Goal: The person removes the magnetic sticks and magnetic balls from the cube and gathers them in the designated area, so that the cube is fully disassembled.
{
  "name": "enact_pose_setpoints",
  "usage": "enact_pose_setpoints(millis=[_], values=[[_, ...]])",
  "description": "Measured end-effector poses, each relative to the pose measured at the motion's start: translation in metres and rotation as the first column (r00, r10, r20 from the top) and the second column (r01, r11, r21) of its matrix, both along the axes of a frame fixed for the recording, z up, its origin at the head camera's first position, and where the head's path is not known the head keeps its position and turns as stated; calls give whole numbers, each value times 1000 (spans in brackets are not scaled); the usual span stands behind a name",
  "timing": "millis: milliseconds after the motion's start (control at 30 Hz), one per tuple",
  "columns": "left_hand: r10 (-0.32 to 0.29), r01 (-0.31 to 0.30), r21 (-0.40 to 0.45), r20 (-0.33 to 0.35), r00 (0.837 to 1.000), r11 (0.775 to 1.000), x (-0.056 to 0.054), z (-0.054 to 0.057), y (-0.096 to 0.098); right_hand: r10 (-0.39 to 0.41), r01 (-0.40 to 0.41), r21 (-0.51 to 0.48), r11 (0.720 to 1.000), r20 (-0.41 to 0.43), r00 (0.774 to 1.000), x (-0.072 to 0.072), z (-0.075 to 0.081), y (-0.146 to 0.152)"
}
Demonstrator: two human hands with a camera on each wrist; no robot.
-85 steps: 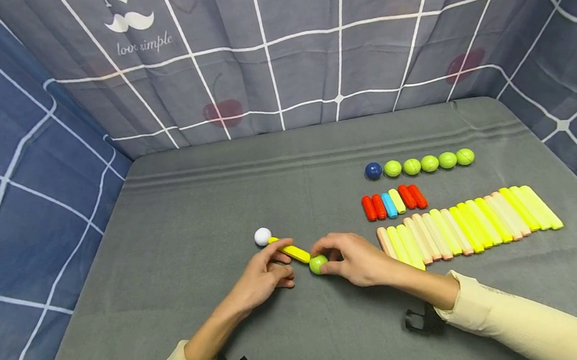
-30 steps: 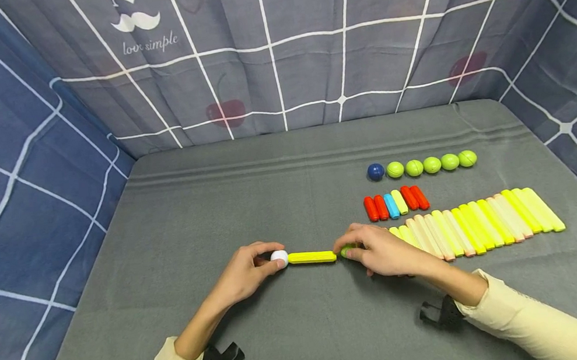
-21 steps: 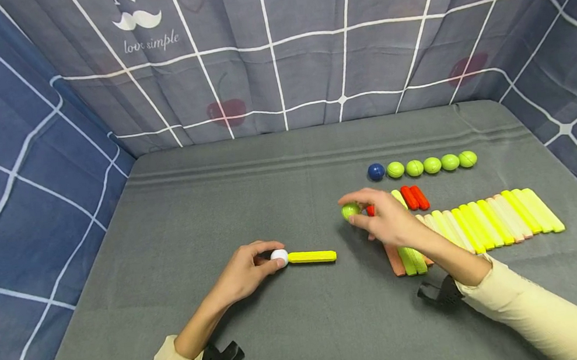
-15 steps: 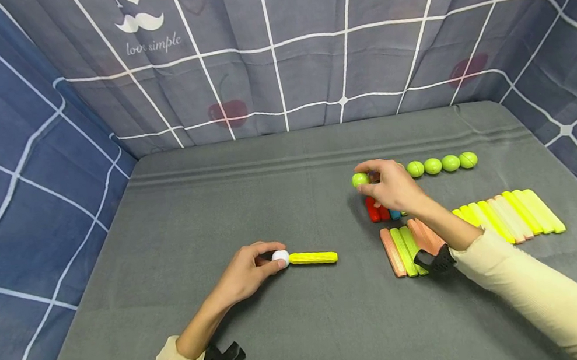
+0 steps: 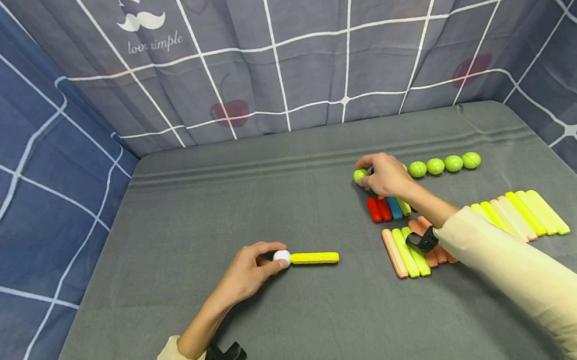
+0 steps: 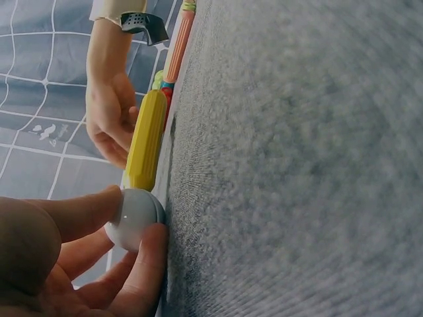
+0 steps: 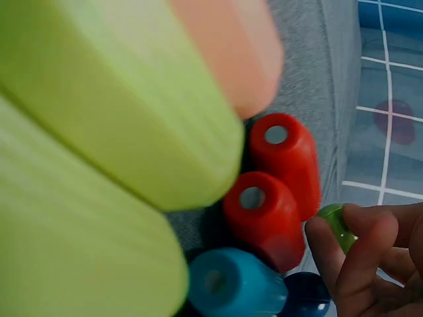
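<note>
My left hand [image 5: 248, 272] pinches a white ball [image 5: 281, 257] between thumb and fingers on the grey cloth. One end of a ridged yellow magnetic rod [image 5: 315, 258] touches that ball; the rod points right, its other end bare. Farther back on the right, my right hand [image 5: 387, 175] holds a green ball [image 5: 360, 176] at the left end of a row of green balls [image 5: 435, 166]. My right fingers mostly hide the dark blue ball [image 7: 307, 295] in the head view; it shows in the right wrist view.
Below my right hand lie short rods, red [image 5: 374, 210], blue [image 5: 395, 208] and yellow-green. Nearer stands a long row of yellow and orange rods [image 5: 527, 215], partly covered by my right sleeve [image 5: 508, 262]. A checked curtain [image 5: 307, 55] hangs behind the table.
The rod was diagonal, the green ball at its right end. My left hand took the white ball; my right hand pulled the green ball off and carried it back to the ball row.
</note>
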State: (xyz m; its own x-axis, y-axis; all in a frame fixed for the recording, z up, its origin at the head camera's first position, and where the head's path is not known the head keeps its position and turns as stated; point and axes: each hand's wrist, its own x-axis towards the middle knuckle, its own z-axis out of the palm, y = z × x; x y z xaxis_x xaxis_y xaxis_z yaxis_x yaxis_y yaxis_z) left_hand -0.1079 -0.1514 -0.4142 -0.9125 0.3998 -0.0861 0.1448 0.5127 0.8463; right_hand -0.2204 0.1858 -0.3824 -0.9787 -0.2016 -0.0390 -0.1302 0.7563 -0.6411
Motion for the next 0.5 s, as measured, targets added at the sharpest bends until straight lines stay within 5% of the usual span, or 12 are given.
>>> enact_pose_setpoints(millis=[500], values=[[-3, 3, 3, -8, 1000, 1000, 0, 0, 0, 0, 0, -10, 1000, 59, 998, -2, -2, 1]])
